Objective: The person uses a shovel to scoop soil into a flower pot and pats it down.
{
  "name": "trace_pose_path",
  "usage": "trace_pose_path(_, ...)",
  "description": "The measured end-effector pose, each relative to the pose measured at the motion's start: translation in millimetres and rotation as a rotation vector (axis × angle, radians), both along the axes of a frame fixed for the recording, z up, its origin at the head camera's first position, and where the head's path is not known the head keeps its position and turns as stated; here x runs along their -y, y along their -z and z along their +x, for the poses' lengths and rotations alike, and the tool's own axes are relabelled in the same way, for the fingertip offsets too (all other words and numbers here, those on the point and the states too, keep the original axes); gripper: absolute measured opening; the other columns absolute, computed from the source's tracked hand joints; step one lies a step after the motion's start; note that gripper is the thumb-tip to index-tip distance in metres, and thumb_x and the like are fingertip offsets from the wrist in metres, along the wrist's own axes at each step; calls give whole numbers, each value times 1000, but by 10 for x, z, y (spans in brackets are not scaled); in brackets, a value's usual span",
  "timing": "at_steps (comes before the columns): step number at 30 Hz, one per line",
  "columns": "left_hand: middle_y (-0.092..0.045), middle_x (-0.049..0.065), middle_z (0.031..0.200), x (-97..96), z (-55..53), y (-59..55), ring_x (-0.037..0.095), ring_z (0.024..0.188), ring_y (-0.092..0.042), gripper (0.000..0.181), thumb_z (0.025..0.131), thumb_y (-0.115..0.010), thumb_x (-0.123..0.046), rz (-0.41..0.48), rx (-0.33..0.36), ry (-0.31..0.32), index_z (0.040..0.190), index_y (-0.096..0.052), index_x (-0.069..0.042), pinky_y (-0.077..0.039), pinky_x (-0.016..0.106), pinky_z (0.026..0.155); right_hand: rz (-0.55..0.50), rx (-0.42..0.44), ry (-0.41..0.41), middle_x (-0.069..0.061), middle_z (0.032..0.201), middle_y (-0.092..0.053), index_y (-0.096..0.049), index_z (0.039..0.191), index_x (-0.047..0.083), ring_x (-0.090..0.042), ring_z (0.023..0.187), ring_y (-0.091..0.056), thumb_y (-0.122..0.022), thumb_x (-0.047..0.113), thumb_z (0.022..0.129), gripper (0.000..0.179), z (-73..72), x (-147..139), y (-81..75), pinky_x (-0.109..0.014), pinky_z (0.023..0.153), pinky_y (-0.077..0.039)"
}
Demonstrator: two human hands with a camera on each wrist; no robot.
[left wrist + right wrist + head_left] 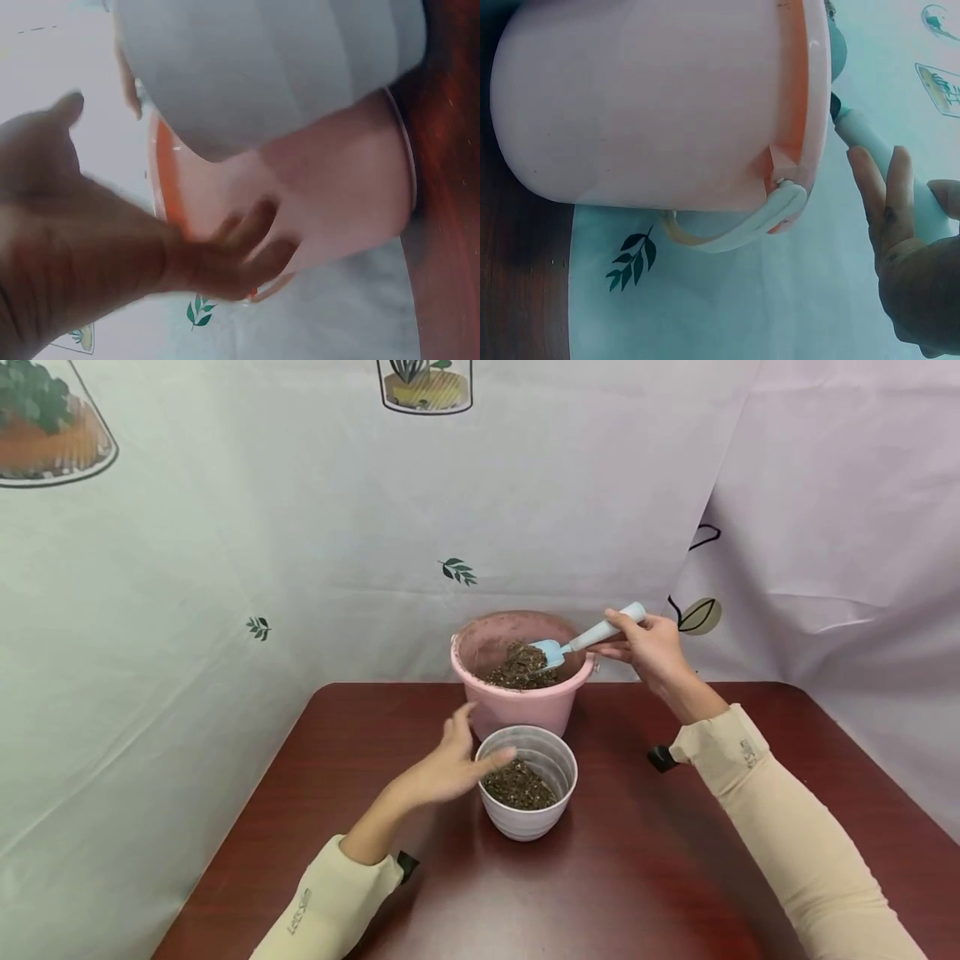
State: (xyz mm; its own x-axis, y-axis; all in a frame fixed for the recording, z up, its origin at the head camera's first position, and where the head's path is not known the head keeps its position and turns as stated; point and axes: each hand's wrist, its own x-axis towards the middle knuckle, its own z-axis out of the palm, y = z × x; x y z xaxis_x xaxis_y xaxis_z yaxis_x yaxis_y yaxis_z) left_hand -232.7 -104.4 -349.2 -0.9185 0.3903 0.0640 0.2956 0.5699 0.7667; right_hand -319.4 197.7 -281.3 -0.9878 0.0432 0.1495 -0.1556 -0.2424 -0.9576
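My right hand (651,646) grips the pale handle of a light blue garden trowel (552,652). The trowel's blade is loaded with dark soil (522,664) at the mouth of a pink bucket (517,708). In front of the bucket stands a white ribbed pot (526,823), partly filled with soil (519,787). At the pot's left side is my left hand (444,767), its fingers spread and its thumb over the rim; whether it touches the pot cannot be told. In the left wrist view that hand holds nothing.
Bucket and pot stand on a dark red table (622,860), the bucket near its back edge. A pale printed cloth (337,552) hangs behind and at both sides. The bucket's white carrying handle (742,229) hangs down its side.
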Motion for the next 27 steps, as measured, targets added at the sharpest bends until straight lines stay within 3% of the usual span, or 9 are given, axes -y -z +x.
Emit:
trace_pose_path(5, -23, 26, 150, 24, 33, 8, 41, 143, -19, 114, 83, -73, -58, -139, 64, 157, 158, -5, -5, -25, 61, 111, -42, -13, -4, -12, 77, -73, -58, 105, -7, -23, 68, -74, -73, 19, 92, 34, 111, -62, -27, -27, 65, -57)
trace_pose_path(10, -14, 27, 156, 55, -1, 24, 38, 147, -13, 118, 81, -82, -42, -160, 43, 279, 156, -1, 0, -21, 53, 116, -64, -37, -5, -13, 78, -73, -62, 98, -2, -24, 68, -74, -72, 20, 92, 25, 231, -84, -86, -25, 62, -57)
trace_pose_path(12, -13, 26, 158, 64, -16, 38, 38, 147, -13, 120, 79, -83, -41, -184, 17, 309, 156, -1, 1, -20, 57, 115, -62, -41, -9, -12, 79, -73, -62, 98, -2, -24, 68, -74, -72, 20, 92, 25, 284, -79, -108, -25, 61, -57)
trace_pose_path(17, -19, 23, 156, 70, -36, 64, 40, 145, -20, 119, 78, -83, -44, -230, -30, 320, 155, -6, 2, -20, 67, 110, -58, -23, -47, -11, 81, -73, -63, 97, -1, -24, 71, -74, -72, 20, 92, 23, 439, -71, -111, -26, 63, -57)
trace_pose_path(27, -29, 21, 150, 72, -52, 102, 38, 141, -28, 112, 79, -82, -46, -242, -40, 324, 155, -14, 0, -26, 66, 107, -15, -6, -95, -8, 85, -73, -63, 97, -1, -23, 73, -74, -71, 18, 93, 21, 741, -66, 43, -26, 62, -57)
